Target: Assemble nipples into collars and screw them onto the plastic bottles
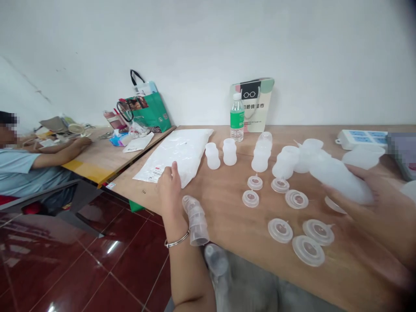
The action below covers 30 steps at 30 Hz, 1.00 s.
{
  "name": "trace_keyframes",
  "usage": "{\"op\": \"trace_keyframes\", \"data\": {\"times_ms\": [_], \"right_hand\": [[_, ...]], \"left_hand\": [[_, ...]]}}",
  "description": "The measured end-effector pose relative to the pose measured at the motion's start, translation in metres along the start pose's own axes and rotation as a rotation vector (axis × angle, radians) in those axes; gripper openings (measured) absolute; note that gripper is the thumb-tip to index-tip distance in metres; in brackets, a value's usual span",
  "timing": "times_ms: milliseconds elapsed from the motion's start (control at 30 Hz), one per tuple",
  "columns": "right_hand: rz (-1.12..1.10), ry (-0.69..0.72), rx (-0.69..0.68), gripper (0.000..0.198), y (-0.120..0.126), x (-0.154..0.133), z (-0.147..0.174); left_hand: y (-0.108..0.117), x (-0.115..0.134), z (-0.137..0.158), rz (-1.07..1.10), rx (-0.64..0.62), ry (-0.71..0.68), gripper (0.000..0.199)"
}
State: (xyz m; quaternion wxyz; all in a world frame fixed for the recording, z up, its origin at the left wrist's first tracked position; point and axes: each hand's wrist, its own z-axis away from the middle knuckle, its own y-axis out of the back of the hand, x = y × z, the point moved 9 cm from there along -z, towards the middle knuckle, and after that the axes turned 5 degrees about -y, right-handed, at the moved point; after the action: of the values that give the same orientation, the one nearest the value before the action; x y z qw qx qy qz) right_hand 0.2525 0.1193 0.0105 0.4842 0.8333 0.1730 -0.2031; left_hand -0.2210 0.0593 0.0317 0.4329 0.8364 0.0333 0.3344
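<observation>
My right hand (373, 212) is closed around a frosted white bottle body (341, 175), tilted over the right part of the table. My left hand (169, 186) is at the near edge of a white plastic mailer bag (182, 149), thumb raised and the other fingers curled. What those fingers hold, if anything, is hidden. Beside my left wrist lies a stack of clear cups (196, 223) at the table's edge. Between my hands, several translucent ring-shaped lids (296, 199) lie flat. Similar bottle bodies stand behind them, including one (212, 156) near the bag.
A water bottle (237, 119) and a paper bag (261, 108) stand against the wall. A white-and-blue box (362, 139) sits at the back right. On the left, a person (32, 162) works at another table (94, 164) holding a green bag (151, 110).
</observation>
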Motion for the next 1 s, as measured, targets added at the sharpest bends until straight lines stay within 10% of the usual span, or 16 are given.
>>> {"op": "trace_keyframes", "data": {"times_ms": [233,533,800,1000], "right_hand": [[0.072,0.104,-0.140,0.056,-0.017,-0.014,0.005],[0.111,0.213,-0.201,0.054,-0.025,-0.011,0.007],[0.169,0.300,-0.167,0.049,-0.025,-0.017,0.009],[0.143,0.336,-0.179,0.047,-0.027,-0.017,0.010]], "left_hand": [[-0.030,0.051,0.017,0.172,-0.147,-0.093,0.054],[-0.061,0.044,0.076,0.546,-0.503,-0.171,0.056],[-0.048,0.089,0.106,0.018,-0.461,-0.537,0.078],[-0.056,0.103,0.112,-0.057,-0.527,-0.710,0.045]]}}
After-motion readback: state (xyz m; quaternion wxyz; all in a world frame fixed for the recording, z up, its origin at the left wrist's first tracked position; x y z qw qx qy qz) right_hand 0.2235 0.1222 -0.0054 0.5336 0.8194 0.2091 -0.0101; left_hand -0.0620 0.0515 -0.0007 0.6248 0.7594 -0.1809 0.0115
